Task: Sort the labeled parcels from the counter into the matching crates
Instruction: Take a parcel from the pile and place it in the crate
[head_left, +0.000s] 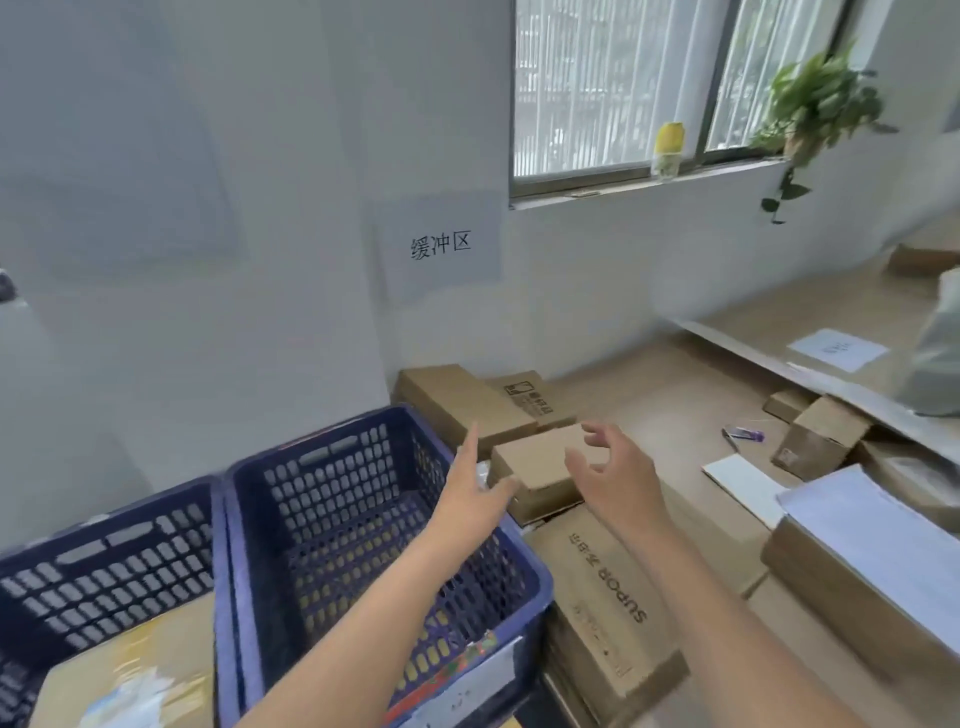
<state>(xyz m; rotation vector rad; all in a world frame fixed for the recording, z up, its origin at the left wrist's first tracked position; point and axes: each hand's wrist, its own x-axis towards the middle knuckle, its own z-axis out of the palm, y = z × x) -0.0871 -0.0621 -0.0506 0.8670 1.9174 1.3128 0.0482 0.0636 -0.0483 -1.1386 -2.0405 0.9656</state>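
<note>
A small brown cardboard parcel (540, 467) lies on a pile of boxes beside the wall. My left hand (475, 493) is open at its left edge, thumb touching the corner. My right hand (618, 478) is open at its right side, fingers spread over the top, not closed on it. Under my left forearm stands a dark blue slotted crate (363, 525) with a label on its near wall; nothing shows inside it. A second blue crate (104, 566) to its left holds a yellowish parcel (130, 675).
More boxes sit behind the parcel (457, 400), and a long SUPOR box (608, 597) lies below it. The wooden counter (769, 312) at right carries a paper sheet and a grey bag (935, 358). Boxes and white papers (872, 540) crowd the lower right. A wall sign (441, 244) hangs above.
</note>
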